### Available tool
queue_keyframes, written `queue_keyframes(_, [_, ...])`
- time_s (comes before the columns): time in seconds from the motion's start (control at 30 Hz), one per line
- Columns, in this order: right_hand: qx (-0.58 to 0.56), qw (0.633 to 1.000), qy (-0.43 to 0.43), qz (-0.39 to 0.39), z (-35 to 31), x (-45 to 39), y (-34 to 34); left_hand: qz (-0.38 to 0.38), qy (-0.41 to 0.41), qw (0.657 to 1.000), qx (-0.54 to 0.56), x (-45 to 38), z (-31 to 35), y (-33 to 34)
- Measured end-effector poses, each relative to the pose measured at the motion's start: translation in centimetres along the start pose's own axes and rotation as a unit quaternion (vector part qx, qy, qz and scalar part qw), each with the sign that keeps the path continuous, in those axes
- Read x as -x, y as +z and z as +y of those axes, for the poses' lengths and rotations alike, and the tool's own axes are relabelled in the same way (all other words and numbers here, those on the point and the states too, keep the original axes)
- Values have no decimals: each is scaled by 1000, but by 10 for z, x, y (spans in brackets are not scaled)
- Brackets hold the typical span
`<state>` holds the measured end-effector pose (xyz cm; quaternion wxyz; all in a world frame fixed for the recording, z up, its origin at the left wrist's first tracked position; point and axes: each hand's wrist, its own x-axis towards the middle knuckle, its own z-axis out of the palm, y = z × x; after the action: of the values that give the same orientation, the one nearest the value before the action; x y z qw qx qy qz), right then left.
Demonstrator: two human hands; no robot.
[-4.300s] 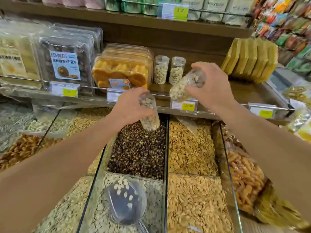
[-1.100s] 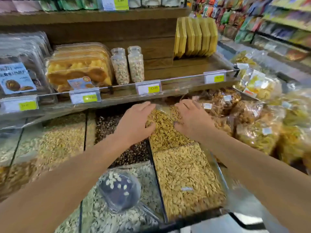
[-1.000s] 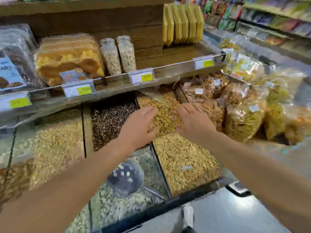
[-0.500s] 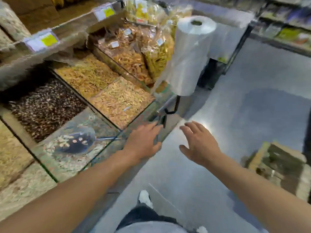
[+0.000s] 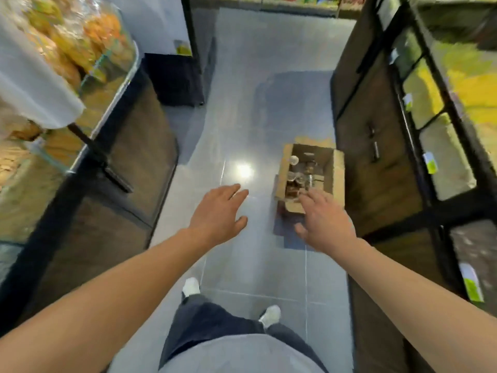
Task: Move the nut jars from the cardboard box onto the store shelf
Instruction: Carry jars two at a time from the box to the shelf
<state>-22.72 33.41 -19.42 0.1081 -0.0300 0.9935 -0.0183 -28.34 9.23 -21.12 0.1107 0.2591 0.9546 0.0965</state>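
The cardboard box (image 5: 312, 170) is sitting open on the floor (image 5: 242, 103), just beside the dark cabinet (image 5: 376, 162) on the right, and the nut jars (image 5: 301, 170) are standing inside it, mostly toward its near end. They are looking upright, with the long axis vertical and the lids facing up, though blur is hiding the details and the exact count. Both hands are hanging empty over the floor: the left hand (image 5: 219, 211) is spread with fingers straight, and the right hand (image 5: 325, 219) is reaching with loose, open fingers across the box's near edge, gripping nothing. The jars are probably light, stiff, clear plastic with smooth, slightly slippery walls, so wrapping the fingers round the body just under the lid is likely the safest hold, one jar per hand.
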Motion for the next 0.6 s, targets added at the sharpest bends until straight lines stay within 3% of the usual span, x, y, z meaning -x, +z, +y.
queue_keyframes(0.3, [-51, 990, 134, 13, 124, 21, 7, -21, 79, 997, -2, -109, 100, 12])
queue_keyframes(0.6, [-84, 979, 185, -15, 215, -79, 16, -51, 90, 994, 24, -268, 111, 29])
